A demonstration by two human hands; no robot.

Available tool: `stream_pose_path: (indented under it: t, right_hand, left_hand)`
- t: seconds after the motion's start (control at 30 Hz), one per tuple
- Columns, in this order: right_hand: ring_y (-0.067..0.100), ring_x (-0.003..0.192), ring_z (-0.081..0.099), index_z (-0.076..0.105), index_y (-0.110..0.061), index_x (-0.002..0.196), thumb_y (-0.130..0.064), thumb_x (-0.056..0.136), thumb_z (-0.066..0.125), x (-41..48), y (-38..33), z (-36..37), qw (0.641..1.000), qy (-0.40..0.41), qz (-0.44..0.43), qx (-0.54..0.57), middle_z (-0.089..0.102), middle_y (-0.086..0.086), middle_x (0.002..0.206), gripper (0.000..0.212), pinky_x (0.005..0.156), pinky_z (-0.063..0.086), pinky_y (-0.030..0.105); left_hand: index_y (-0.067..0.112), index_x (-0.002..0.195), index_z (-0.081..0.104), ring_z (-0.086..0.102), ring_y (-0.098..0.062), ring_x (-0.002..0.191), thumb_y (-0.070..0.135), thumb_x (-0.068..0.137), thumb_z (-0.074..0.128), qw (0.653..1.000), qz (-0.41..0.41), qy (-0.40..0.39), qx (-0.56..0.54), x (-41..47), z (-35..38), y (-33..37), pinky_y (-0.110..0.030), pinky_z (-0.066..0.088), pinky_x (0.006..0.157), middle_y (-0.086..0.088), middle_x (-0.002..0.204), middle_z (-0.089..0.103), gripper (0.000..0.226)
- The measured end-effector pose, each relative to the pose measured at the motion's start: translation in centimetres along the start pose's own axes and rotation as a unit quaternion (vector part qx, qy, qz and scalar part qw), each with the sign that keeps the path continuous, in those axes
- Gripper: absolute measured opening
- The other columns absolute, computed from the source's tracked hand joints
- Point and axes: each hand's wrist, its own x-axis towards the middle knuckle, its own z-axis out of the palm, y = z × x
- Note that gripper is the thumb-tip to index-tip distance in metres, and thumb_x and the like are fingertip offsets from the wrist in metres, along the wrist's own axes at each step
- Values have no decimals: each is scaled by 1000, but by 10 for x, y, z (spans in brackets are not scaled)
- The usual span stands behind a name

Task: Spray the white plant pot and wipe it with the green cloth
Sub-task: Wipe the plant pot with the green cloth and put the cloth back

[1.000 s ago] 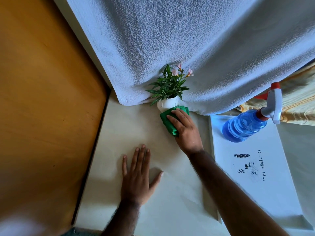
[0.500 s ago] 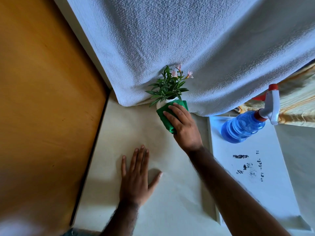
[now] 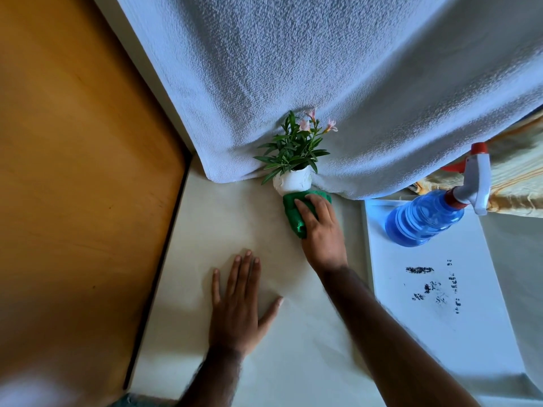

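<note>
The white plant pot (image 3: 293,181) stands at the back of the cream table, holding green leaves and small pink flowers (image 3: 296,145). My right hand (image 3: 321,230) presses the folded green cloth (image 3: 293,212) against the pot's lower front, fingers spread over the cloth. The pot's upper part shows above the cloth. My left hand (image 3: 239,304) lies flat on the table, palm down, fingers apart, holding nothing. The blue spray bottle (image 3: 426,218), with a white and red trigger head, stands to the right on a white board.
A large white towel (image 3: 323,83) hangs just behind the pot. A brown wooden panel (image 3: 73,171) borders the table on the left. The white board (image 3: 435,304) on the right carries dark smudges. Striped yellow fabric (image 3: 517,177) shows at the far right.
My right hand has slid the green cloth down the pot from near its rim, so more of the white pot shows. The left hand has stayed flat in place.
</note>
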Motion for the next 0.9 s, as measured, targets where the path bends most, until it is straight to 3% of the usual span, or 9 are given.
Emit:
stream_pose_path:
  t: [0.17,0.4,0.57,0.7,0.9]
  right_hand:
    - [43,123,56,65,1,134,18,71,66,-1,-4,-14,999,31,6,30,61,26,130,65,110,47,54]
    - [44,122,58,66,-2,134,13,77,74,18,0,-14,999,33,-3,-3,61,25,130,59,107,49,52]
    - [45,117,59,68,0,130,13,76,71,3,9,-6,999,1,45,-13,62,27,126,56,104,52,53]
    - [43,118,58,67,-3,132,1,80,48,-7,11,-10,999,4,44,-9,62,24,127,55,108,47,49]
    - [38,122,53,67,-4,133,13,75,69,18,-9,-22,998,65,19,19,60,24,129,61,108,47,49]
  left_hand:
    - [9,165,37,33,-30,162,72,100,41,1000,-1,-1,0,1,-1,1,-70,35,124,-10,176,32,90]
    - [9,166,36,35,-31,161,71,98,48,1000,4,4,-1,0,1,1,-70,34,124,-11,176,33,92]
    - [10,166,36,32,-30,162,71,98,46,1000,-3,-8,0,1,0,0,-70,33,124,-11,177,31,92]
    - [10,166,36,31,-30,163,71,98,47,1000,-4,-10,-3,0,-1,1,-70,33,125,-10,177,31,92]
    - [10,167,33,33,-29,162,72,98,47,1000,-3,-18,-3,0,-1,1,-70,33,125,-9,177,30,93]
